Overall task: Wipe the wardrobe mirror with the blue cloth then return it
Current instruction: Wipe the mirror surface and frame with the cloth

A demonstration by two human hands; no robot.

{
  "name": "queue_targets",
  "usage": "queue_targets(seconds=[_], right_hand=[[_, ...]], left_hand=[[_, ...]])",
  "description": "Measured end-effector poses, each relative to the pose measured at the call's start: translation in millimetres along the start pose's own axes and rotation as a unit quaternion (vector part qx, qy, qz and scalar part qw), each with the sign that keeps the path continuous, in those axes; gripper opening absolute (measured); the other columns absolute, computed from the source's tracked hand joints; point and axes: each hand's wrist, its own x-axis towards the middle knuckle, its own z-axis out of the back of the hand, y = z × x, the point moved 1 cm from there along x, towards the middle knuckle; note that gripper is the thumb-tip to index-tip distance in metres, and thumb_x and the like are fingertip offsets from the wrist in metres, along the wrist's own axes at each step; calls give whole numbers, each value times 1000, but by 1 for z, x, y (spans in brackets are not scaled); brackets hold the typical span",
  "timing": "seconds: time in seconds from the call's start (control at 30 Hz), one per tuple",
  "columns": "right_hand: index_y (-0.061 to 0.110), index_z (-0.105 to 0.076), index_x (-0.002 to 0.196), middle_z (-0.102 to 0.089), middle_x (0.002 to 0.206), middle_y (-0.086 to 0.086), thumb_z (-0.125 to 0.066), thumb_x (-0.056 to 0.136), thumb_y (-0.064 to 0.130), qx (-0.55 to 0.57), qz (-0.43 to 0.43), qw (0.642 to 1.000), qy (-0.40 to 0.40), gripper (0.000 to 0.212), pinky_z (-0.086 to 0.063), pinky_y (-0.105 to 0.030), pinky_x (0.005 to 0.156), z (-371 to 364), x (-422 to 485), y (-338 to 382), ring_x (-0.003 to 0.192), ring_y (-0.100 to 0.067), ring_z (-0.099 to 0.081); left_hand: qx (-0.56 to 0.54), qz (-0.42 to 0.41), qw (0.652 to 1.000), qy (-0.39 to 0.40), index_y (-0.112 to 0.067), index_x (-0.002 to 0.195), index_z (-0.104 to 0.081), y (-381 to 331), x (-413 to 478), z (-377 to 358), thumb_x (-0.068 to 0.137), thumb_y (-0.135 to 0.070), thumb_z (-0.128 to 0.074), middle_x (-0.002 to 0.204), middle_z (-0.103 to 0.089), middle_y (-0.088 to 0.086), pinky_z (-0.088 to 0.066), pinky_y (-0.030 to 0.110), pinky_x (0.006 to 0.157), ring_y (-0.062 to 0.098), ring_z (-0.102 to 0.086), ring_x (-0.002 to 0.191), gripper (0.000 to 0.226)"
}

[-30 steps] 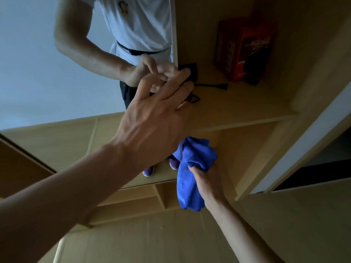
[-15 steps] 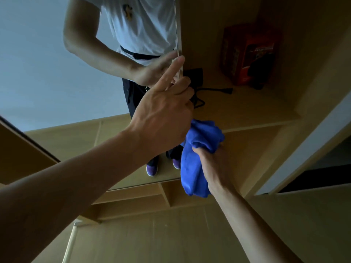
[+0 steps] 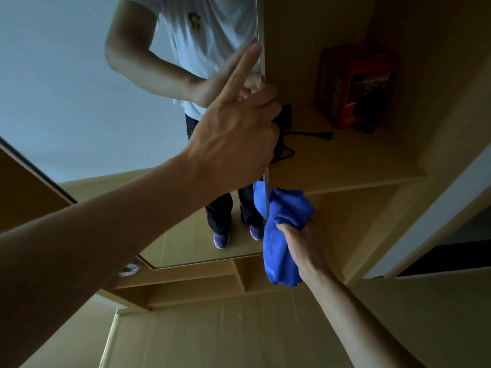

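The wardrobe mirror (image 3: 79, 102) fills the left side of the view, tilted, and reflects a pale wall, a person in a white shirt and dark trousers, and purple shoes (image 3: 221, 240) on a wooden floor. The left forearm reaches in from the near left. The left hand (image 3: 233, 139) is at the mirror's right edge, its grip holding that edge: the lower fingers curl round it and the index finger (image 3: 247, 65) points straight up along it. How far the curled fingers wrap behind the glass is hidden.

Just right of the edge and lower down, the blue cloth (image 3: 281, 235) hangs bunched, its left side touching or overlapping the mirror's edge; part of it shows as a reflection in the glass. The right hand (image 3: 305, 243) comes up from the near right, its grip holding the cloth's upper part, with the rest of the cloth hanging down beside the wrist.

Further right, inside the open wardrobe, a wooden shelf (image 3: 358, 166) carries a black cord (image 3: 313, 134) with a plug, lying just beyond the left hand. A red box (image 3: 356, 86) stands upright at the far right of the shelf, well apart from both hands.
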Motion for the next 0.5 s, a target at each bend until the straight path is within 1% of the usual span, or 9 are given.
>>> queue_targets(seconds=[0.07, 0.13, 0.23, 0.27, 0.37, 0.4, 0.43, 0.47, 0.5], right_hand=[[25, -64, 87, -74, 81, -2, -69, 71, 43, 18, 31, 999, 15, 24, -56, -40, 73, 0, -3, 24, 80, -19, -71], [16, -63, 88, -72, 86, -14, -69, 81, 30, 49, 69, 996, 32, 17, -55, -47, 81, 2, -5, 44, 84, -27, -71], [20, -64, 92, -73, 93, -11, -65, 79, 34, 41, 110, 992, 55, 19, -58, -39, 80, 8, -7, 61, 88, -24, -72], [24, -64, 90, -74, 89, -6, -65, 76, 38, 40, 110, 991, 57, 20, -59, -34, 73, 9, -7, 61, 84, -19, -73], [29, -63, 82, -72, 71, 11, -68, 80, 39, 17, 90, 995, 30, 11, -50, -20, 57, 11, -3, 46, 67, 0, -68], [31, -62, 81, -70, 69, 11, -69, 83, 35, -1, 85, 996, 24, 9, -48, -21, 60, 10, 0, 39, 68, -1, -68], [32, -62, 81, -70, 71, 11, -71, 84, 34, -14, 73, 997, 21, 10, -48, -24, 64, 10, 1, 34, 72, -4, -68], [30, -63, 83, -70, 75, 9, -72, 84, 33, -24, 55, 998, 18, 10, -47, -27, 66, 9, 4, 30, 78, -9, -68], [28, -63, 86, -70, 80, 6, -73, 84, 34, -33, 31, 999, 16, 12, -47, -28, 68, 9, 5, 27, 82, -13, -68]], left_hand=[[-153, 52, 987, 14, -37, 110, -76, 12, -2, 16, 104, -50, -43, 99, -77, -19, -55, 18, 76, -1, -73, 89, 36], [-251, 132, 957, 63, -38, 111, -75, 14, 9, 14, 105, -47, -45, 100, -77, -19, -55, 16, 77, -1, -73, 89, 32], [-203, 134, 969, 43, -33, 107, -73, 45, 12, 14, 108, -41, -45, 105, -76, -11, -47, 10, 89, 7, -72, 97, 29], [-104, 141, 985, 3, -31, 105, -72, 49, 17, 19, 108, -40, -45, 104, -75, -8, -44, 9, 91, 10, -71, 98, 29], [-112, 84, 990, 31, -34, 112, -72, 38, 17, 27, 104, -50, -49, 97, -76, -14, -47, 18, 69, 2, -71, 87, 28], [-116, 91, 988, 40, -34, 114, -70, 33, 16, 29, 106, -52, -44, 100, -75, -14, -45, 11, 77, 1, -70, 93, 33], [-170, 121, 978, -21, -32, 116, -68, 34, 12, 28, 108, -53, -36, 106, -73, -11, -42, 8, 86, 2, -68, 103, 39], [-126, 124, 982, -62, -28, 116, -67, 31, 12, 30, 109, -52, -32, 109, -72, -10, -41, 9, 97, 3, -67, 109, 43], [-135, 131, 980, -70, -27, 116, -67, 25, 13, 32, 110, -48, -35, 107, -73, -11, -45, 8, 90, 3, -69, 105, 38]])
